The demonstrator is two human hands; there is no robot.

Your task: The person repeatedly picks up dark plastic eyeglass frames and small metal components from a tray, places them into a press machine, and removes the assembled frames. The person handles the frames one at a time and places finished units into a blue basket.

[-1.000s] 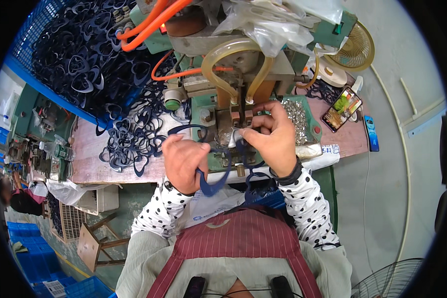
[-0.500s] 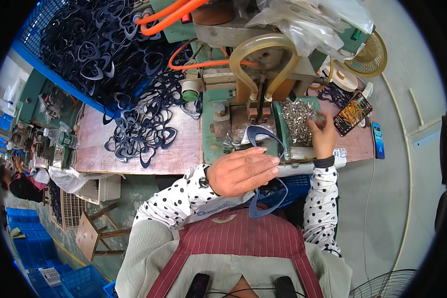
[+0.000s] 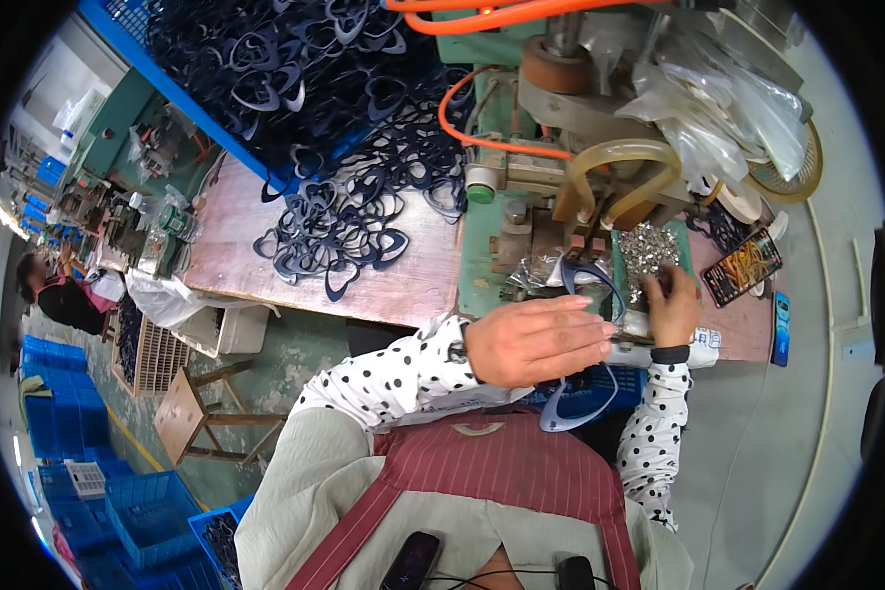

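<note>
My left hand [image 3: 541, 342] is held flat with its fingers together in front of the press, gripping a dark blue curved cut-out piece [image 3: 563, 417]. One end of the piece shows above my fingers near the press tooling [image 3: 585, 246], and the other hangs below them; its middle is hidden behind the hand. At the near edge of a green tray [image 3: 686, 258], my right hand [image 3: 674, 313] has its fingers curled down at a heap of small silvery metal parts [image 3: 649, 248]. What lies between those fingertips is too small to make out.
Similar dark blue pieces [image 3: 339, 231] lie piled on the table [image 3: 236, 241] and fill a blue crate [image 3: 211, 123]. A phone [image 3: 742, 267] and a blue packet [image 3: 780, 329] lie at the right. A wooden stool [image 3: 182, 418] stands below left; a co-worker [image 3: 64, 290] sits farther off.
The view has shifted, so the bench sits farther right in it. My right hand has drawn a little toward the tray's near edge. My left hand still holds the curved piece.
</note>
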